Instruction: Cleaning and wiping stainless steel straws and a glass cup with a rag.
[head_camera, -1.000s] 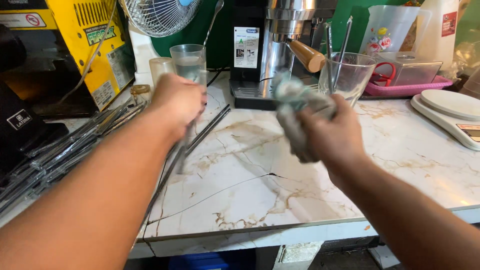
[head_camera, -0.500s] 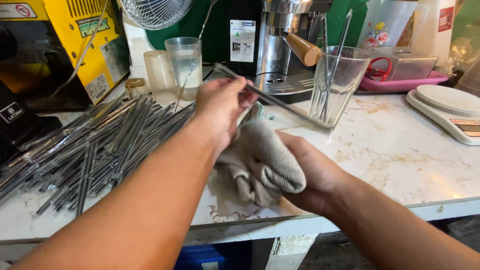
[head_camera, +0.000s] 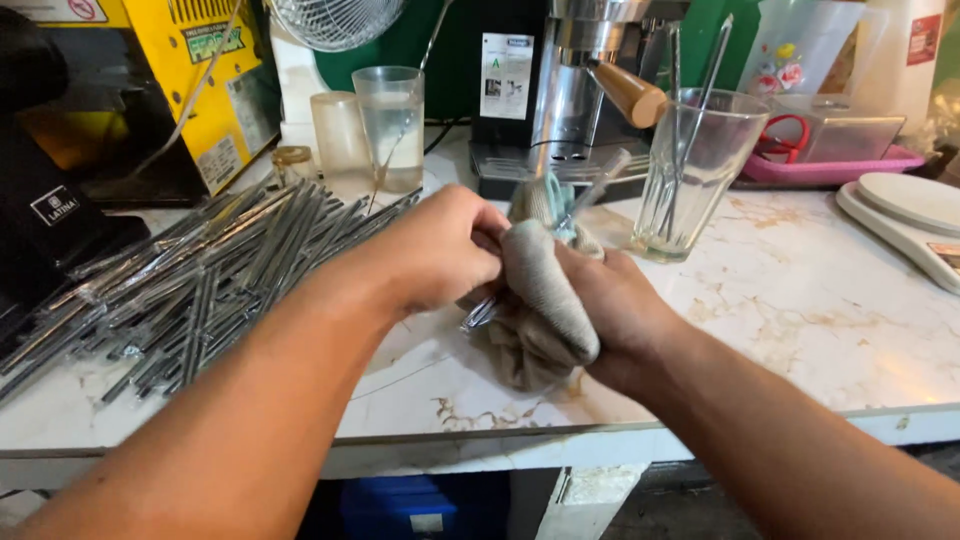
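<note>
My left hand (head_camera: 435, 250) pinches the near end of a metal straw (head_camera: 590, 190) that runs up and to the right. My right hand (head_camera: 610, 305) grips a beige cloth (head_camera: 540, 300), and the cloth is wrapped around the straw's middle. Both hands meet above the front of the marble counter (head_camera: 800, 330). A large heap of metal straws (head_camera: 190, 280) lies on the counter to the left. A tall clear glass (head_camera: 695, 170) with two straws standing in it is just right of my hands.
A glass of water (head_camera: 392, 125) and a frosted cup (head_camera: 338, 130) stand at the back. Behind them are an espresso machine (head_camera: 580, 90), a yellow machine (head_camera: 190, 80) and a fan. A pink tray (head_camera: 830, 165) and a white scale (head_camera: 910, 215) sit at the right.
The hands have come together lower over the counter. The cloth now wraps the straw, which my left hand held raised toward the glass half a second ago.
</note>
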